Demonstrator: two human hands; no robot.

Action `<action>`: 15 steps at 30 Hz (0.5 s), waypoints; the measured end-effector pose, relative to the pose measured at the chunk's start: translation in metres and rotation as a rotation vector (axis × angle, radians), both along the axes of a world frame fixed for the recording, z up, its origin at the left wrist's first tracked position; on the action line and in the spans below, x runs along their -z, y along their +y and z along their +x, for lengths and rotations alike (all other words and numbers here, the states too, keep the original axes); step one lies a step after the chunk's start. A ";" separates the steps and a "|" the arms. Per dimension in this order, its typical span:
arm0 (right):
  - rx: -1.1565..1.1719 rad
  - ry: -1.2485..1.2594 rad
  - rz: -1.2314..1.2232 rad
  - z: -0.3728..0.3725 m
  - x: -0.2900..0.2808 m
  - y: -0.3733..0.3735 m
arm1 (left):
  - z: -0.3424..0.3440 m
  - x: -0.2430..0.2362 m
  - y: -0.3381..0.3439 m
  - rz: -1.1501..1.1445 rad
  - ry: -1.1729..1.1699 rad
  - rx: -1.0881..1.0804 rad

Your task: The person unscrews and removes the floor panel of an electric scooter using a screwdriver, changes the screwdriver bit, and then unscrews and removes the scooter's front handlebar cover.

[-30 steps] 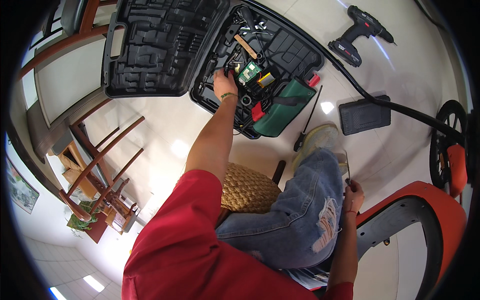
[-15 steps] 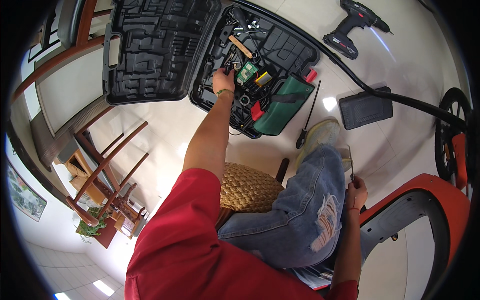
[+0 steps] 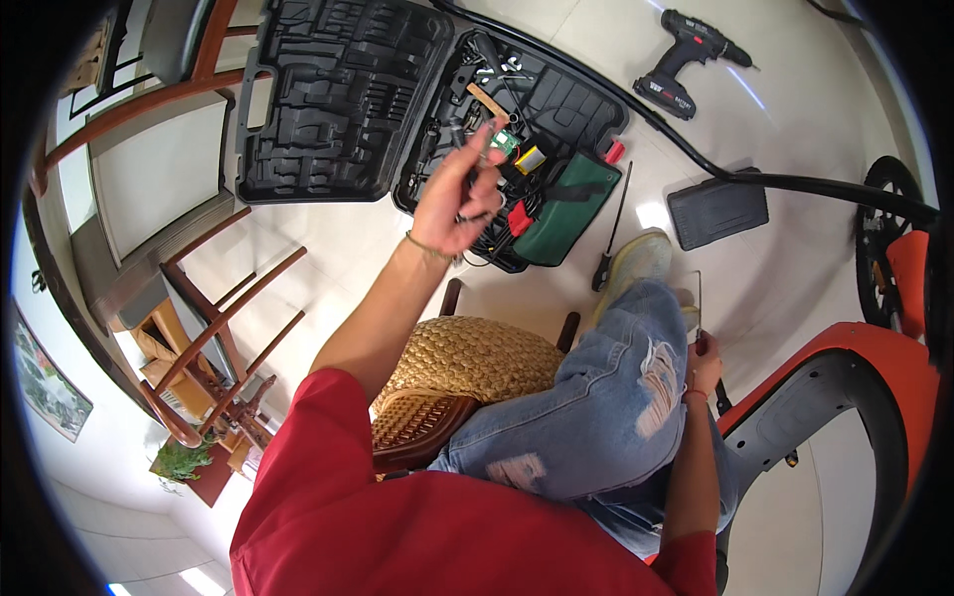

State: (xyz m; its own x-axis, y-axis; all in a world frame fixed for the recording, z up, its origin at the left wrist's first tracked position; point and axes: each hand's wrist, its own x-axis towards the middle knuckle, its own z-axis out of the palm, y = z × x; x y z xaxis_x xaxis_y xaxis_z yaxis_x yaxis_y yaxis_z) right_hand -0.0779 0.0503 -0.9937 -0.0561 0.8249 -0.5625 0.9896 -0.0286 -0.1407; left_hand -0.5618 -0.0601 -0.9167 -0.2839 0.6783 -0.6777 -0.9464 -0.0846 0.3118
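Observation:
My left hand (image 3: 462, 199) is raised in front of the open tool case (image 3: 566, 99), its fingers closed on a small metal tool (image 3: 481, 149) that is blurred. Behind it in the case lie a green circuit board (image 3: 505, 141), a yellow battery (image 3: 530, 159), wrenches and a green tool roll (image 3: 568, 209). My right hand (image 3: 704, 366) is low by my knee, closed on a thin metal tool (image 3: 700, 306) that points up, beside the orange scooter (image 3: 845, 343).
A cordless drill (image 3: 681, 60), a closed black case (image 3: 717, 214) and a long screwdriver (image 3: 613, 228) lie on the floor. A black bar (image 3: 780, 182) arches across the right. Wooden chairs (image 3: 219, 298) are at left, a woven stool (image 3: 472, 353) beside my leg.
My left hand has lifted out of the case and come toward me with a small tool in it. My right hand has shifted slightly upward.

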 end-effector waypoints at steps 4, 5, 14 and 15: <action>-0.026 -0.082 -0.082 0.005 0.012 -0.001 | 0.030 -0.075 0.021 0.179 -0.048 0.034; -0.031 -0.075 -0.068 0.004 0.010 -0.003 | 0.034 -0.088 0.019 0.259 -0.052 0.031; 0.551 0.617 -0.287 0.062 0.039 -0.068 | 0.056 -0.183 0.021 0.434 -0.028 0.084; 0.676 0.696 -0.327 0.065 0.041 -0.077 | 0.059 -0.192 0.021 0.460 -0.029 0.085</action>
